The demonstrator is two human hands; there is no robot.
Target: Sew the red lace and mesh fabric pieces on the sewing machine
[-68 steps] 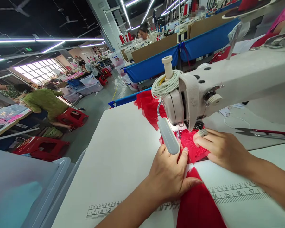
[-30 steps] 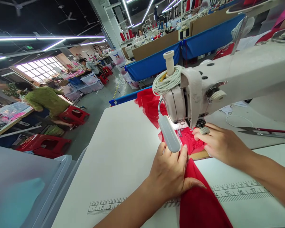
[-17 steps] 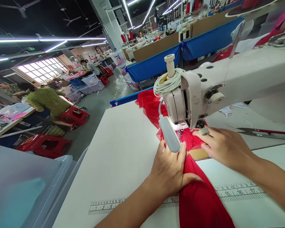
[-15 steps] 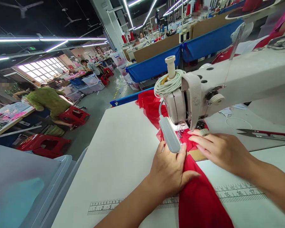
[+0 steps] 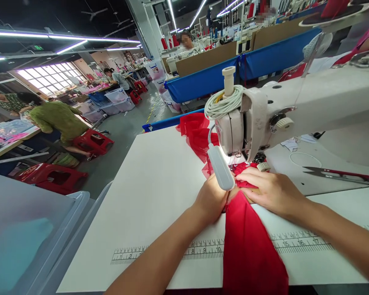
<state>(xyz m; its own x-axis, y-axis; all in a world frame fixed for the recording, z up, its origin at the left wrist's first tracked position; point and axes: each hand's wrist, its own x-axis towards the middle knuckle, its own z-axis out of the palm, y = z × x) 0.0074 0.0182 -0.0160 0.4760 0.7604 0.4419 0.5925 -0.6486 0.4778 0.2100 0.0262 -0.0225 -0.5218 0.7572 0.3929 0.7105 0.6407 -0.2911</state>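
Note:
Red fabric (image 5: 250, 246) runs from the table's front edge up under the head of a white sewing machine (image 5: 230, 137). Beside the needle area, my left hand (image 5: 213, 198) is closed on the fabric, its fingertips partly hidden behind the grey lamp (image 5: 221, 168). My right hand (image 5: 272, 190) lies to the right of the needle area, fingers stretched out over the fabric and pointing left. More sheer red fabric (image 5: 197, 133) is bunched behind the machine head. The needle itself is hard to make out.
Thread snips (image 5: 341, 174) lie on the machine bed at right. A printed ruler scale (image 5: 203, 248) crosses the white table (image 5: 147, 172). Plastic bins (image 5: 76, 213) stand at left, near red stools (image 5: 53, 176). A person in a green top (image 5: 58, 119) sits beyond.
My left hand has drawn its thumb in and closed on the fabric. My right hand has shifted slightly left. The front length of fabric has swung left and lies straighter.

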